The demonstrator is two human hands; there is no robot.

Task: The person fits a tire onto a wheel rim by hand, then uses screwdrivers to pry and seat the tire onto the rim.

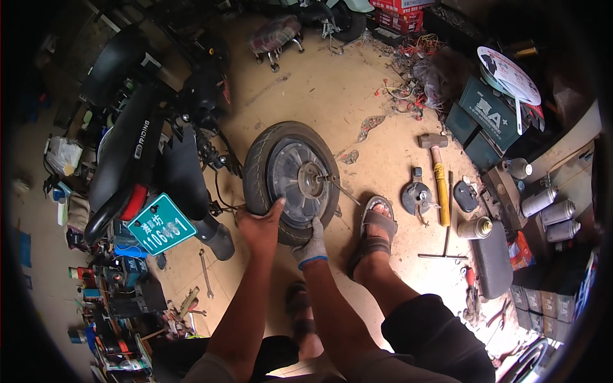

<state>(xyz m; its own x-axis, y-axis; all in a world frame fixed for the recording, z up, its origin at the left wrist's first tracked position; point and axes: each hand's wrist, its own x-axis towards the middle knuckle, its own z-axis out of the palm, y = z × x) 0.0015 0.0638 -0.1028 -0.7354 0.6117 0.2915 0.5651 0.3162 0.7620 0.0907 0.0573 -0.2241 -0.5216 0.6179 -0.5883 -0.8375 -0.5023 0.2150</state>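
Note:
A scooter hub-motor wheel (288, 172) with a black tyre and dark metal hub sits in front of me on the tiled floor, its hub side facing up and to the right. From its centre the axle (331, 179) sticks out, with a thin rod or cable reaching toward my right foot. My bare left hand (257, 226) grips the tyre's near left edge, thumb on the rim. My right hand (311, 247), in a grey glove with a blue cuff, holds the near edge, fingers partly hidden beneath.
A black scooter (121, 153) with a teal plate (162, 223) stands at left, a wrench (206, 274) near it. At right lie a hammer (438, 182), a round brake part (416, 196), a T-handle tool (449, 217) and spray cans (539, 202). A padded stool (274, 35) stands far off.

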